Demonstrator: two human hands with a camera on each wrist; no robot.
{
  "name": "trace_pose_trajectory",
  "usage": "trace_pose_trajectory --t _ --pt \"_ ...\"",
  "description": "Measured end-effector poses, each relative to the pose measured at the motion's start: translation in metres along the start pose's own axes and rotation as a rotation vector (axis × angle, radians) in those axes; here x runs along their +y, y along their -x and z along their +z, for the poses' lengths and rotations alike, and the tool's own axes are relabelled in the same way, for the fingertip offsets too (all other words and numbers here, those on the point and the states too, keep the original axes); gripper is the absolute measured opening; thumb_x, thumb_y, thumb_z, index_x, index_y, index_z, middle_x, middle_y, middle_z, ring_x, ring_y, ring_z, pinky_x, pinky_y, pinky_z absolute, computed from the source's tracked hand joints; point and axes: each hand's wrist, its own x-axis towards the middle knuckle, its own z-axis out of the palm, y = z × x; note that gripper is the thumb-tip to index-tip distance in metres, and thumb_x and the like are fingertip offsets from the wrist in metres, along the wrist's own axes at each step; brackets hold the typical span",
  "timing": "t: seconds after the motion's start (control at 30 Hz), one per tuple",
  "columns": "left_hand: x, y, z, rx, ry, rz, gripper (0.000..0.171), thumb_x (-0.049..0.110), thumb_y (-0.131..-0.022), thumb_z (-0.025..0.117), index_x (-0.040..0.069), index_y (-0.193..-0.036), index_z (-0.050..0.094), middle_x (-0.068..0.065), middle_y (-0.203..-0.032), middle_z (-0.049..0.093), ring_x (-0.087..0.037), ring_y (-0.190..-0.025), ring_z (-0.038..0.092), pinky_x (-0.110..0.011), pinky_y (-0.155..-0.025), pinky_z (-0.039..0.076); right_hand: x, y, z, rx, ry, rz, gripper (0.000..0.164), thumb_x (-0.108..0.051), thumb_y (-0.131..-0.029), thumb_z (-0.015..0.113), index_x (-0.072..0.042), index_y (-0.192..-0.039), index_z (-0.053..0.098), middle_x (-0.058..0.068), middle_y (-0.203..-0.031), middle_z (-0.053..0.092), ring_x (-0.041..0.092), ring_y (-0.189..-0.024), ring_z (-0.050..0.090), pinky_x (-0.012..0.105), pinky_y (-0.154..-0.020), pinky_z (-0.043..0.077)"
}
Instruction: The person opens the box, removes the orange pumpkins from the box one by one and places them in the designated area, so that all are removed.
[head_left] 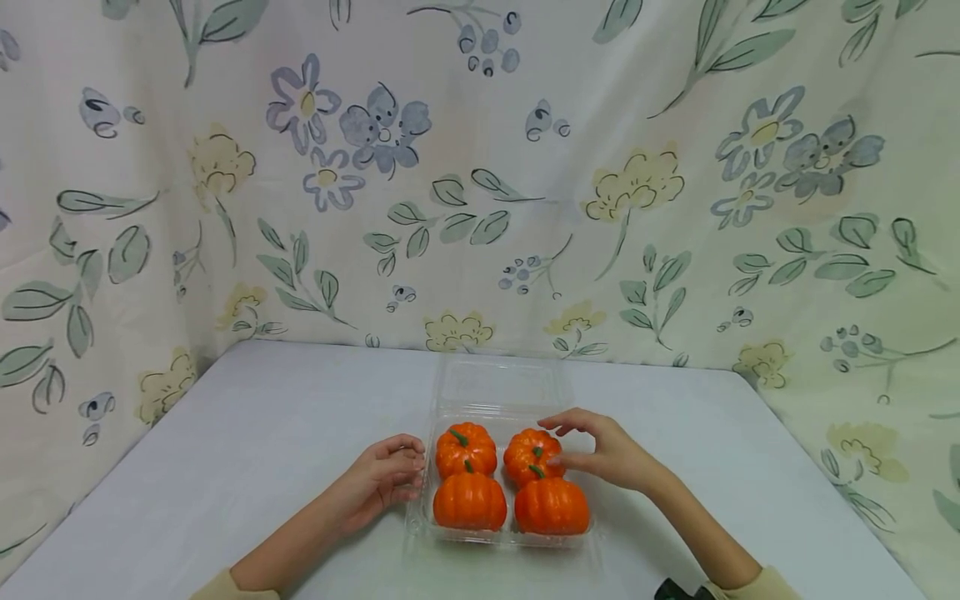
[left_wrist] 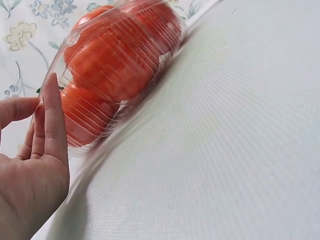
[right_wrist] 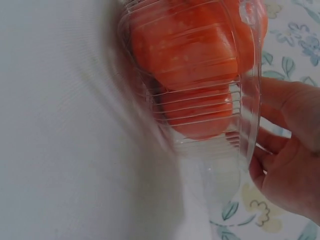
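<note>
Several orange toy pumpkins with green stems sit in a clear plastic clamshell box (head_left: pixel 495 537), filling it in two rows. At the box's left wall is my left hand (head_left: pixel 386 477), with its fingertips right at the rim and its fingers mostly straight in the left wrist view. My right hand (head_left: pixel 607 450) reaches over the right wall to the far right pumpkin (head_left: pixel 525 450). Its thumb overlaps that pumpkin's right side, and its fingers extend past the back edge. Nearer to me are the front left pumpkin (head_left: pixel 470 504) and front right pumpkin (head_left: pixel 552 508).
The box's clear lid (head_left: pixel 502 383) lies folded back on the far side. A white cloth covers the table (head_left: pixel 300 400). Behind and beside it hangs a floral curtain (head_left: pixel 450 167). A dark object (head_left: pixel 671 590) shows near the right sleeve.
</note>
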Motion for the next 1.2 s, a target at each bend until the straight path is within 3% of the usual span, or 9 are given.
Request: trace_pose_trajectory --t 0.2,0.67,0.83,0.97,1.2 --pt "0.0 0.0 0.0 0.007 -0.007 -0.002 0.009 0.007 -0.104 0.057 0.011 -0.112 0.056 0.006 -0.091 0.064 -0.008 -0.078 0.066 -0.021 -0.073 0.061 0.001 0.0 0.003 -0.059 0.013 -0.026 0.046 -0.019 -0.093 0.081 -0.005 -0.134 0.067 0.013 -0.131 0.068 0.034 -0.118 0.061 0.059 -0.1 0.056" --pt "0.001 0.001 0.0 0.0 -0.002 -0.002 0.011 0.006 -0.104 0.056 0.008 -0.115 0.055 0.006 -0.094 0.065 -0.007 -0.079 0.066 -0.021 -0.074 0.061 -0.001 0.001 0.002 -0.119 0.086 -0.021 0.054 -0.013 -0.093 0.08 -0.005 -0.143 0.06 0.016 -0.141 0.063 0.044 -0.127 0.057 0.068 -0.103 0.05" --pt "0.003 0.001 0.001 -0.005 0.005 -0.007 0.012 0.006 -0.104 0.056 0.008 -0.116 0.054 0.005 -0.094 0.065 -0.007 -0.079 0.067 -0.021 -0.074 0.061 -0.006 0.0 0.004 -0.12 0.164 0.012 0.056 -0.015 -0.094 0.079 -0.007 -0.145 0.059 0.015 -0.142 0.063 0.042 -0.129 0.056 0.073 -0.107 0.042" --pt "0.003 0.001 0.001 -0.01 0.004 -0.007 0.011 0.006 -0.105 0.057 0.008 -0.115 0.055 0.005 -0.094 0.065 -0.007 -0.079 0.067 -0.022 -0.075 0.061 -0.011 0.001 0.005 -0.112 0.235 0.033 0.059 -0.019 -0.093 0.08 -0.007 -0.147 0.058 0.013 -0.143 0.064 0.039 -0.13 0.057 0.065 -0.108 0.038" --pt "0.002 0.0 0.0 -0.014 0.002 0.0 0.01 0.005 -0.106 0.055 0.009 -0.115 0.054 0.007 -0.093 0.065 -0.007 -0.078 0.067 -0.021 -0.074 0.061 -0.016 0.002 0.006 -0.11 0.238 0.043 0.06 -0.019 -0.093 0.08 -0.007 -0.147 0.058 0.011 -0.139 0.066 0.034 -0.121 0.06 0.043 -0.09 0.036"
